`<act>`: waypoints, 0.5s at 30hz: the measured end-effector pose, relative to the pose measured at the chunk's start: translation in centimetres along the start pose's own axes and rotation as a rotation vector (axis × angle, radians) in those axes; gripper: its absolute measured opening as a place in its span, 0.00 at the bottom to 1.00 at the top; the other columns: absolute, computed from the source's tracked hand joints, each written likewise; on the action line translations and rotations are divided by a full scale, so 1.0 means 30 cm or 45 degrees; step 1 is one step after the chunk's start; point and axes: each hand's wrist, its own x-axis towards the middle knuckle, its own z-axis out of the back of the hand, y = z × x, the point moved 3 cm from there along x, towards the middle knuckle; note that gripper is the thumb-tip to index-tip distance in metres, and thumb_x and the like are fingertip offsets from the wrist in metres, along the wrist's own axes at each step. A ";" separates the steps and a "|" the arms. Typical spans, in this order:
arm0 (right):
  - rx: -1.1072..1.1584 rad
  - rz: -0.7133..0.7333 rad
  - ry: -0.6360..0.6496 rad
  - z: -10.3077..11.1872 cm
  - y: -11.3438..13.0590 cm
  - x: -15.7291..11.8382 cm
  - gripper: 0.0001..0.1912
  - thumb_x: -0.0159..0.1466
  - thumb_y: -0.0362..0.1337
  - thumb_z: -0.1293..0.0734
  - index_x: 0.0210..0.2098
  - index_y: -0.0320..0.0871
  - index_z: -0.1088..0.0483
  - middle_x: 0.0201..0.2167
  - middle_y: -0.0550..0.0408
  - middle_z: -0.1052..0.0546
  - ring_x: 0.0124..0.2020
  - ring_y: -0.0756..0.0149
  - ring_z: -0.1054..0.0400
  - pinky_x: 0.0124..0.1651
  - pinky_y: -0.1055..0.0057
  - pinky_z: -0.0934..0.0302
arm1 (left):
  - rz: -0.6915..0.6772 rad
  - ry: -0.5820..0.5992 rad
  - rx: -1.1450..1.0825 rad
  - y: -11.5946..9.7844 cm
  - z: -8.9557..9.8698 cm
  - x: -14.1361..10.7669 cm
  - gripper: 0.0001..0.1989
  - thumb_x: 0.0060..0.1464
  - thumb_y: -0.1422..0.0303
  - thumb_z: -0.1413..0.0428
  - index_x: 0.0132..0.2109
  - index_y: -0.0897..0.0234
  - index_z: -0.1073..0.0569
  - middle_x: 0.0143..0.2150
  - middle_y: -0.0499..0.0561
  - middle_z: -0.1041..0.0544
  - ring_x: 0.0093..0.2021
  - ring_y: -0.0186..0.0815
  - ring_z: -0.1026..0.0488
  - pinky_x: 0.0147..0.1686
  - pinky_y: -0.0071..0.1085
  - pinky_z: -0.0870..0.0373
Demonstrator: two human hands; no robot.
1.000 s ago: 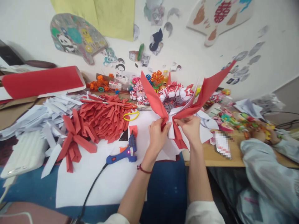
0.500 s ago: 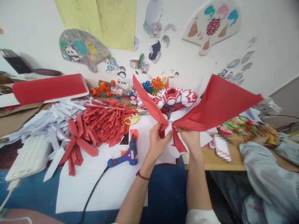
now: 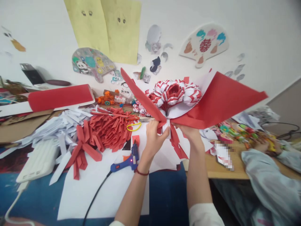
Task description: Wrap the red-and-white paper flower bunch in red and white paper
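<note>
My left hand (image 3: pixel 155 138) pinches the gathered red paper (image 3: pixel 225 100), the red-and-white flowers (image 3: pixel 174 92) stand between its 2 flaps, and my right hand (image 3: pixel 192 134) grips the other side. I seem to be gathering it round the stems, which calls for even pressure; folds hide my right fingertips.

Has a glue gun (image 3: pixel 125 164) on a paper sheet (image 3: pixel 101 197), a power bank (image 3: pixel 39 161) well to its left, and piled paper strips (image 3: pixel 108 130) behind both. Has a paper roll (image 3: pixel 61 98) farther back at left, and scissors (image 3: pixel 134 126) at the pile's right edge. Has the paper-flower bouquet (image 3: pixel 174 93) right of the scissors, within wrapping paper (image 3: pixel 221 102). Has what looks like a phone (image 3: pixel 223 155) on the desk (image 3: pixel 235 168) at right.
</note>
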 end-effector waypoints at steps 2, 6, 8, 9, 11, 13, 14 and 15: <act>0.045 0.067 0.063 0.004 0.042 0.037 0.17 0.48 0.49 0.25 0.24 0.44 0.31 0.27 0.50 0.23 0.31 0.57 0.30 0.41 0.60 0.33 | 0.004 -0.034 0.033 -0.015 0.010 0.025 0.07 0.58 0.65 0.42 0.42 0.61 0.31 0.39 0.50 0.28 0.40 0.37 0.32 0.44 0.33 0.38; 0.186 0.211 0.240 0.013 0.110 0.096 0.18 0.47 0.47 0.23 0.28 0.42 0.28 0.25 0.53 0.24 0.27 0.60 0.31 0.33 0.64 0.33 | 0.046 -0.078 0.046 -0.029 0.008 0.073 0.07 0.57 0.65 0.42 0.39 0.61 0.31 0.37 0.51 0.27 0.40 0.38 0.32 0.44 0.33 0.38; 0.243 0.226 0.321 0.020 0.117 0.121 0.16 0.50 0.46 0.24 0.28 0.42 0.28 0.24 0.54 0.25 0.26 0.62 0.32 0.31 0.66 0.33 | 0.048 -0.079 0.042 -0.032 -0.003 0.101 0.07 0.56 0.66 0.42 0.39 0.61 0.31 0.37 0.51 0.27 0.40 0.38 0.32 0.44 0.33 0.37; 0.285 0.221 0.351 0.025 0.113 0.135 0.16 0.50 0.46 0.24 0.29 0.42 0.28 0.25 0.54 0.24 0.26 0.62 0.31 0.32 0.66 0.33 | 0.045 -0.081 0.040 -0.033 -0.010 0.116 0.07 0.56 0.66 0.41 0.39 0.62 0.31 0.37 0.51 0.27 0.40 0.38 0.32 0.44 0.33 0.37; 0.388 0.205 0.393 0.037 0.098 0.165 0.16 0.50 0.45 0.23 0.31 0.42 0.28 0.28 0.54 0.23 0.28 0.62 0.30 0.34 0.65 0.31 | 0.040 -0.090 0.042 -0.034 -0.028 0.150 0.08 0.54 0.66 0.41 0.40 0.62 0.31 0.38 0.51 0.27 0.41 0.39 0.31 0.43 0.33 0.37; 0.448 0.189 0.406 0.051 0.079 0.200 0.19 0.49 0.44 0.22 0.35 0.43 0.28 0.31 0.53 0.22 0.30 0.62 0.29 0.35 0.64 0.30 | 0.036 -0.094 0.040 -0.032 -0.051 0.183 0.09 0.53 0.67 0.40 0.40 0.62 0.31 0.37 0.51 0.27 0.41 0.39 0.31 0.43 0.33 0.37; 0.463 0.187 0.404 0.058 0.070 0.218 0.21 0.48 0.44 0.22 0.36 0.43 0.28 0.32 0.52 0.22 0.31 0.61 0.28 0.35 0.64 0.30 | 0.033 -0.091 0.032 -0.029 -0.063 0.199 0.09 0.53 0.66 0.40 0.39 0.61 0.31 0.37 0.51 0.27 0.41 0.39 0.31 0.43 0.33 0.37; 0.468 0.189 0.402 0.063 0.062 0.235 0.22 0.48 0.45 0.22 0.37 0.43 0.28 0.32 0.52 0.22 0.31 0.61 0.28 0.34 0.65 0.30 | 0.029 -0.092 0.016 -0.025 -0.076 0.213 0.09 0.53 0.66 0.40 0.39 0.61 0.31 0.37 0.51 0.27 0.40 0.39 0.31 0.43 0.33 0.37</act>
